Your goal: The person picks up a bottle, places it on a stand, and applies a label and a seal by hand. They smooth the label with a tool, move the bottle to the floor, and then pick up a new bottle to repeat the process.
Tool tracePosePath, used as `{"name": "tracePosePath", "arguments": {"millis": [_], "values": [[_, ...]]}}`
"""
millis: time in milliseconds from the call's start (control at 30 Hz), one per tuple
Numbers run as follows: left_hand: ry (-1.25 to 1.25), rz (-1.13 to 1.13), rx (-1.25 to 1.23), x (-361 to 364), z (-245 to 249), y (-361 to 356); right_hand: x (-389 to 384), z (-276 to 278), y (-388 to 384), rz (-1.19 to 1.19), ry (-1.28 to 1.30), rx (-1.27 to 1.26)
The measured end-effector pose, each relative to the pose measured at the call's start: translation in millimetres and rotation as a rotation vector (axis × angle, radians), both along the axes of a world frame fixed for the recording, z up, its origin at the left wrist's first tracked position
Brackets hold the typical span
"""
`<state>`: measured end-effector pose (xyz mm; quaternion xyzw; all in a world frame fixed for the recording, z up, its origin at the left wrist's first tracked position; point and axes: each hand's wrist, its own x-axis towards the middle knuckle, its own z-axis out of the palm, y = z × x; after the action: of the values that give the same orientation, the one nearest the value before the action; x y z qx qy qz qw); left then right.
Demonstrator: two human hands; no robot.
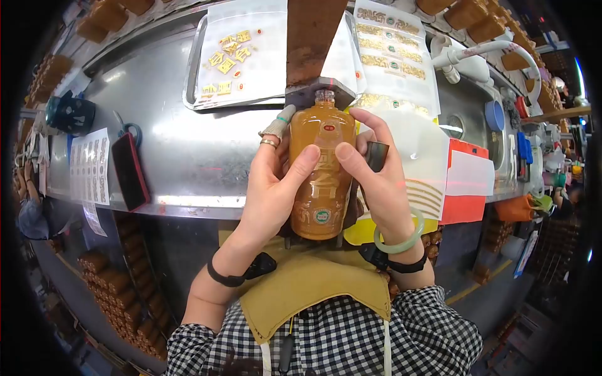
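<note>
An amber bottle [321,163] rests in front of me with its bare neck pointing away, against a dark bracket. Gold characters, a small red oval mark and a round green emblem show on its front. My left hand [273,178] is wrapped round its left side, thumb pressed on the front; a pale finger cot and a ring are on its fingers. My right hand [379,172] grips the right side, thumb also on the front. Tucked in the right fingers is a dark, flat-ended piece [377,156] whose kind I cannot tell.
A metal tray [195,62] with gold character decals stands behind to the left. Decal sheets [392,50] lie at the back right. A phone [130,172] and dark jar [70,113] sit left. A faucet [476,53], blue cup [494,115] and red folder [463,210] are right.
</note>
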<state>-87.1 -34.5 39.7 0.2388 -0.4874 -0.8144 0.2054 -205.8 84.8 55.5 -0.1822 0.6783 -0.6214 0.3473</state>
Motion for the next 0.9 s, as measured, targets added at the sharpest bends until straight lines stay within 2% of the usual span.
{"name": "tracePosePath", "arguments": {"millis": [67, 167, 267, 467, 533, 900], "values": [[0.004, 0.004, 0.007, 0.3, -1.7, -0.2, 2.2, -0.1, -1.6, -0.008, 0.034, 0.036], [0.0, 0.006, 0.014, 0.7, 0.5, -0.6, 1.6, 1.5, -1.6, -0.023, -0.018, -0.037], [-0.01, 0.007, 0.015, -0.2, 1.2, 0.4, -2.0, 1.2, 1.3, 0.025, 0.02, 0.029], [-0.009, 0.012, 0.004, 1.8, -1.4, -1.0, 2.7, 4.1, -4.9, -0.017, -0.097, -0.082], [-0.01, 0.012, 0.007, 0.0, -0.4, 0.3, -2.7, 4.4, -1.1, 0.039, 0.012, 0.037], [-0.015, 0.015, -0.009, 1.5, -2.0, -0.2, -2.4, 3.0, -2.2, 0.053, -0.006, 0.0]]}}
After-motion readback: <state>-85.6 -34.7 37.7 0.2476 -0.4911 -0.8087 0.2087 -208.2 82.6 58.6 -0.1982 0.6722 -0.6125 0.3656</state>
